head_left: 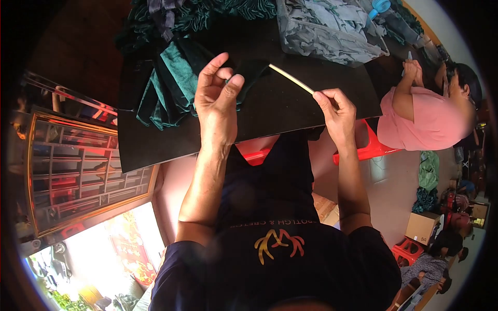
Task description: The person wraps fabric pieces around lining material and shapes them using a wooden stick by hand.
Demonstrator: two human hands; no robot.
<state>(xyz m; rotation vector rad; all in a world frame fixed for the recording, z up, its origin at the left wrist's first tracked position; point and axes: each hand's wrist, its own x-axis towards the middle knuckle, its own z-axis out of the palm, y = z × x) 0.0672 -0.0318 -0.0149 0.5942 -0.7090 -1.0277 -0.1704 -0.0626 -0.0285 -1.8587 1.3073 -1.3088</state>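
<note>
A thin pale stick [291, 79] is pinched between the thumb and fingers of my right hand [338, 110]. Its far end touches a dark green fabric piece [251, 78] lying between my two hands. My left hand [217, 96] has the other side of this piece at its thumb and curled fingers, with the index finger raised; the exact grip is partly hidden. Just left of and behind that hand, several green velvet strips [176, 72] lie fanned out on the black table [306, 116].
Gathered green fabric [223, 10] lies along the table's far side. A clear bin [332, 39] of grey-blue pieces stands at the back right. One person in pink [420, 119] sits to the right, near a red stool [371, 145]. More people are farther right.
</note>
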